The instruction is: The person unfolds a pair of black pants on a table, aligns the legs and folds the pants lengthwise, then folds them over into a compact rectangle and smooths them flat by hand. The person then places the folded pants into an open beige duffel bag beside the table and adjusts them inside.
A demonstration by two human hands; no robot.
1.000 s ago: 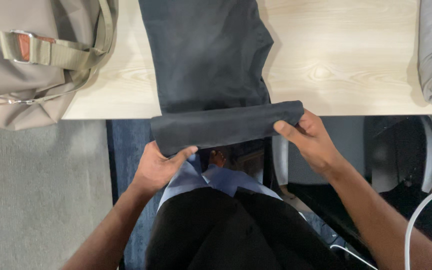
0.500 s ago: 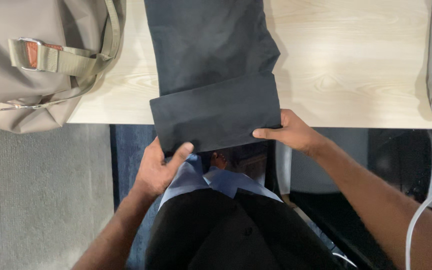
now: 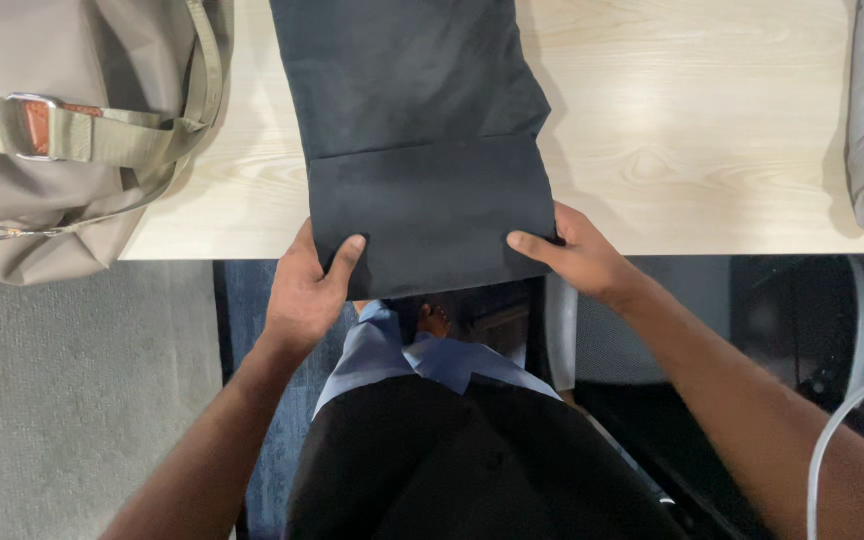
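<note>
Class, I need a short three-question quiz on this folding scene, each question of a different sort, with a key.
1. True or false: both hands grip the folded end of the dark cloth.
2. What lies at the table's left end? A) a beige bag B) a red box C) a white plate
3. Fill in: the folded end hangs over the table's ____ edge.

Key:
1. True. The left hand and right hand hold its two lower corners.
2. A, the beige bag.
3. Near, the edge closest to the person.
</note>
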